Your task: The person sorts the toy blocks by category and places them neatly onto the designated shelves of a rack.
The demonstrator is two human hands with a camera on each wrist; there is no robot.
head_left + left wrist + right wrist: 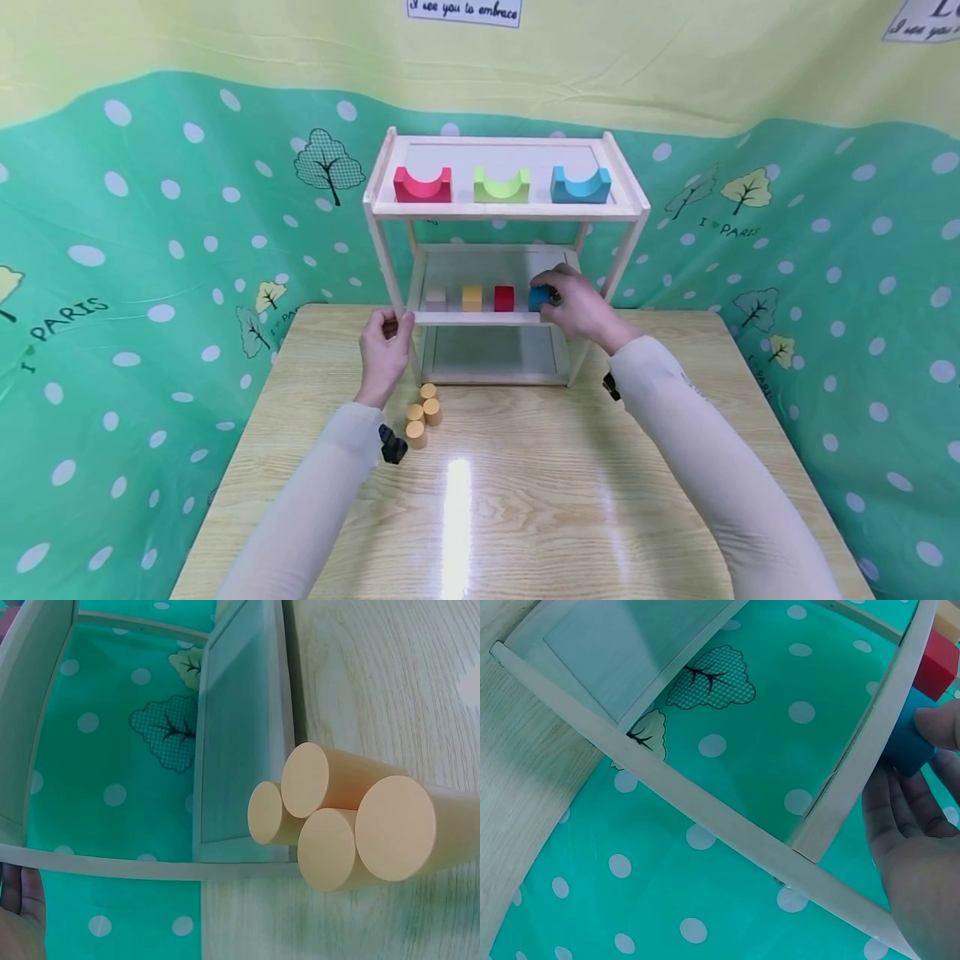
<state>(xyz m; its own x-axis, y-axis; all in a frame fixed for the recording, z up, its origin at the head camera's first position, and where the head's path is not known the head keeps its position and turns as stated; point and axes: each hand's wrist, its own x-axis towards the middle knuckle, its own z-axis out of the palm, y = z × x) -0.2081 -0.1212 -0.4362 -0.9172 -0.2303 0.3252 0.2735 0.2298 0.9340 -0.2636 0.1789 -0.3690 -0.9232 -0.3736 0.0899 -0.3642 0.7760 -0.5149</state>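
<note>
A small wooden shelf rack stands at the back of the table. My right hand grips a blue block on the middle shelf, at its right end; the blue block shows under my thumb in the right wrist view. Beside it in a row stand a red cube, a yellow cube and a natural wood cube. My left hand holds the rack's front left post. Red, green and blue arch blocks sit on the top shelf.
Several plain wooden cylinders stand on the table just in front of the rack's left corner, close to my left wrist; these cylinders fill the left wrist view. A green spotted cloth hangs behind and beside the table.
</note>
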